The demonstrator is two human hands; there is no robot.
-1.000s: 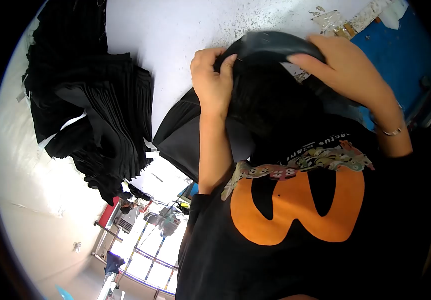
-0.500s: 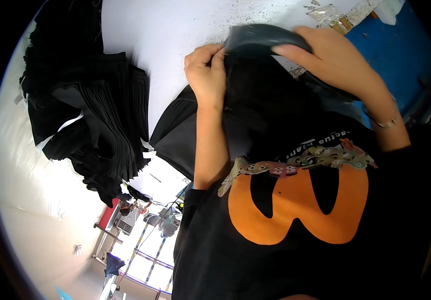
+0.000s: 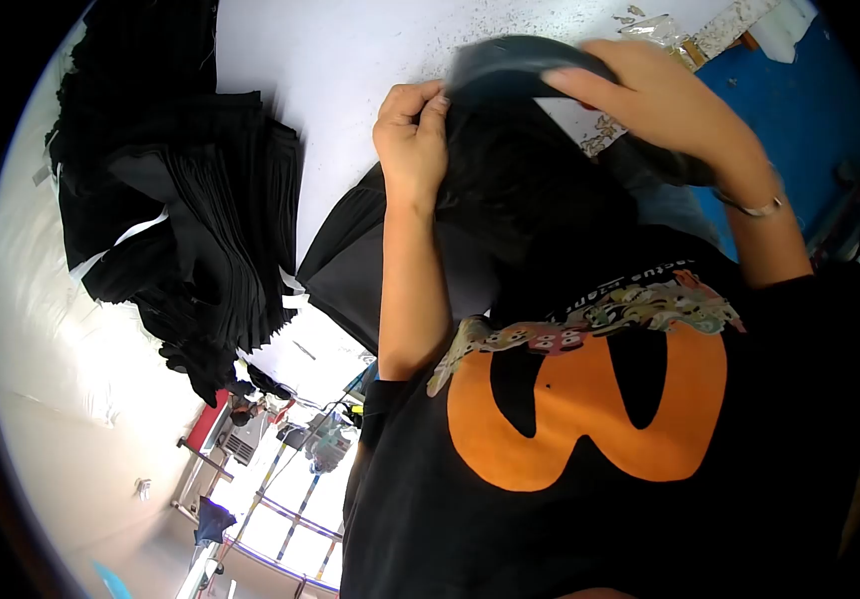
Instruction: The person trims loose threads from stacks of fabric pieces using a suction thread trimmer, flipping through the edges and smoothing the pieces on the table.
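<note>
A dark, slightly shiny band (image 3: 525,68), blurred by motion, arches between my two hands. My right hand (image 3: 664,105) holds its right end with the thumb in front and the fingers behind. At its left end, my left hand (image 3: 412,145) pinches the edge of a black cloth (image 3: 520,170). This cloth hangs from the hands toward my body. The band's exact material, and where it meets the cloth, cannot be made out.
A thick stack of black fabric pieces (image 3: 240,220) lies on the white table (image 3: 340,60) at the left. Clear plastic and scraps (image 3: 657,32) are at the upper right, beside a blue surface (image 3: 769,100). Shelving and equipment (image 3: 250,434) show at the lower left.
Both hands and the dark band have moved upward and a little left since the oldest frame. The hands keep their grip. The background has shifted slightly.
</note>
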